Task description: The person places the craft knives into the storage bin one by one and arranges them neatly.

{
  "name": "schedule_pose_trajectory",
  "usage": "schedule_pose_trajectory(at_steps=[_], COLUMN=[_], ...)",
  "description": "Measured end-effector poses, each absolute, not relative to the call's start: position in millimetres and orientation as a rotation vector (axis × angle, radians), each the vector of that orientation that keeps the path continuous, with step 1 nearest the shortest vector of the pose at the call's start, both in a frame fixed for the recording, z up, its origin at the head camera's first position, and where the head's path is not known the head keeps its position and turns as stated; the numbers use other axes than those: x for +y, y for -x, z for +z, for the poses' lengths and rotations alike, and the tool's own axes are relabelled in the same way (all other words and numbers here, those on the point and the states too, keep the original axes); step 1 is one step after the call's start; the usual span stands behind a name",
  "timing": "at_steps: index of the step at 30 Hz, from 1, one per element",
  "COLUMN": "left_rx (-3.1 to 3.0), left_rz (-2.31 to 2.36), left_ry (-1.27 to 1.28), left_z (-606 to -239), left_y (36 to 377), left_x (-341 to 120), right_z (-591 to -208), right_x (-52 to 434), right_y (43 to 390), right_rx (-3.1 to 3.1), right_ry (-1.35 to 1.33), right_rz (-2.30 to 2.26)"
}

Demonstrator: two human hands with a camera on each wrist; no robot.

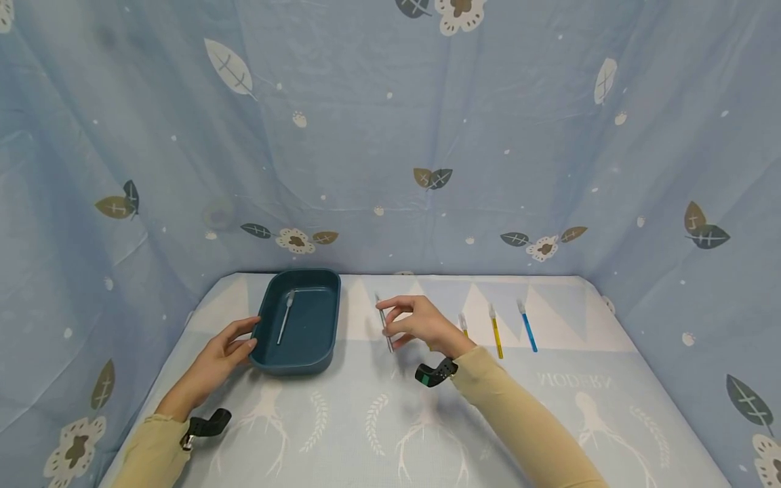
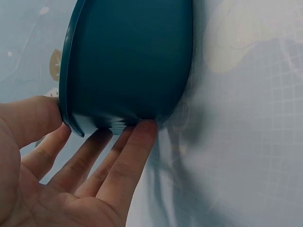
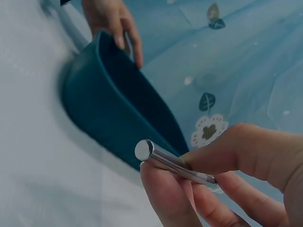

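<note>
My right hand (image 1: 421,322) pinches a silver craft knife (image 1: 386,329) between thumb and fingers, over the table right of a dark teal tray. Its round metal end and knurled part of the handle (image 3: 173,163) show in the right wrist view, the other end partly behind the fingers. The teal tray (image 1: 332,318) has another silver craft knife (image 1: 285,318) with a clear cap lying in it. On the tray's left side, my left hand (image 1: 213,362) touches the outer wall and rim with fairly straight fingers (image 2: 128,170).
Right of my right hand lie a blue craft knife (image 1: 527,329), a yellow craft knife (image 1: 496,332) and another yellow one (image 1: 464,324), partly hidden by the right hand. A patterned blue curtain (image 1: 378,135) stands behind and beside the table (image 1: 342,420).
</note>
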State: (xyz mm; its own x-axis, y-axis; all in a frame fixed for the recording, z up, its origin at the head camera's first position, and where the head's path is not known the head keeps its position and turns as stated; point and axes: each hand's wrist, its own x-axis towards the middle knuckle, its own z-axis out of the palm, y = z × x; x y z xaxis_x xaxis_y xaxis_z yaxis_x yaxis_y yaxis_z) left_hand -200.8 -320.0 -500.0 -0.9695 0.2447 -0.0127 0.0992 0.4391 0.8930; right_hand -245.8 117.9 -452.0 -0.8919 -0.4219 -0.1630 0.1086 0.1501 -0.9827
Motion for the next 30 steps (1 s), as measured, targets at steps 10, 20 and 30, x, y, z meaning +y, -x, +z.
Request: schedule_pose_trajectory(at_steps=[10, 20, 30], left_rx=[2.546, 2.547, 2.55], left_rz=[1.563, 1.567, 1.566], left_ry=[-0.306, -0.309, -0.315], left_z=[-499.0, -499.0, -500.3], left_y=[200.3, 199.1, 199.3], left_x=[-318.8, -318.4, -318.2], right_z=[-432.8, -424.8, -417.7], right_x=[101.2, 78.9, 55.4], right_y=[243.9, 246.6, 253.7], right_rx=[1.939, 1.917, 1.839], right_ry=[0.339, 0.281, 0.296], right_rz=[-1.856, -1.973, -2.079])
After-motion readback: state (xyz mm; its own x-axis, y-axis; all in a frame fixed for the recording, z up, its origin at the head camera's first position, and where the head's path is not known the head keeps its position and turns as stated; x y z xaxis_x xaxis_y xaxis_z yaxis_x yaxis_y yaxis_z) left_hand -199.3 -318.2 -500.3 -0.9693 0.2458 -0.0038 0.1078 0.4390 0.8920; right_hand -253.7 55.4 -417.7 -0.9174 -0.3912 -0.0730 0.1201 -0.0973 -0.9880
